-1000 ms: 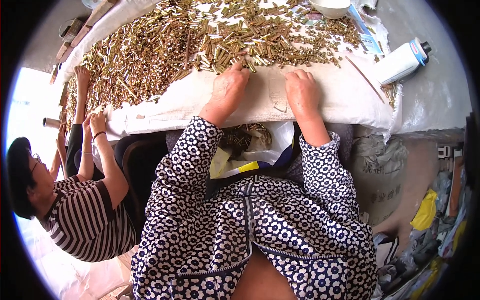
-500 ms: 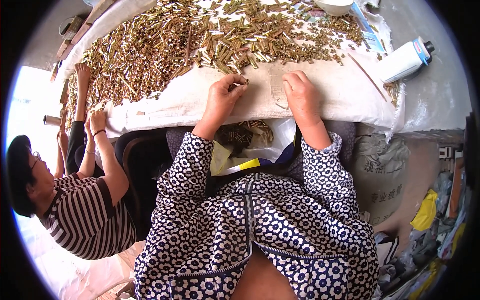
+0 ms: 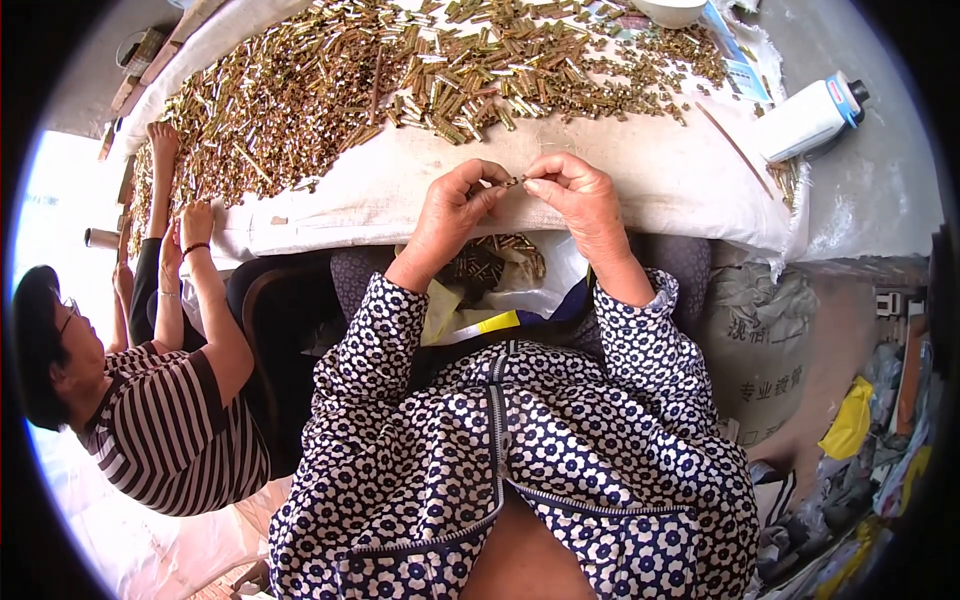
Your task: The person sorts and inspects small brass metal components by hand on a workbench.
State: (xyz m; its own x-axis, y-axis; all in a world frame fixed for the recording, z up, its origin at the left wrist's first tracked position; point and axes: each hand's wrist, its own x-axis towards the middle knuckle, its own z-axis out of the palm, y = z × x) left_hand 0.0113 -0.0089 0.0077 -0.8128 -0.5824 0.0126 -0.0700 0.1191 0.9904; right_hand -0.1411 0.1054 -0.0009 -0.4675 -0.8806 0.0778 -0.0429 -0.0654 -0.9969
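Note:
Above the near edge of the cloth-covered table [image 3: 400, 180], my two hands meet almost fingertip to fingertip. My left hand [image 3: 458, 205] pinches a small brass-coloured metal piece [image 3: 513, 181] between thumb and forefinger. Closed in a pinch too, my right hand [image 3: 578, 200] has its fingertips at the other side of that piece; whatever it grips is too small to make out. Beyond my hands lie longer brass-coloured metal tubes [image 3: 470, 90] in a loose heap, with small brass-coloured pieces [image 3: 640, 95] scattered to their right.
A large pile of small metal parts [image 3: 290, 110] spreads to the left. A co-worker in a striped shirt [image 3: 170, 430] sits there, hands at the table. A white bottle [image 3: 810, 120] lies at right, near a thin stick [image 3: 735, 148]. An open bag [image 3: 540, 290] holding metal parts sits below the table edge.
My right hand has moved left and turned inward to meet my left hand, which has shifted slightly right. The small piece now sits between both hands' fingertips.

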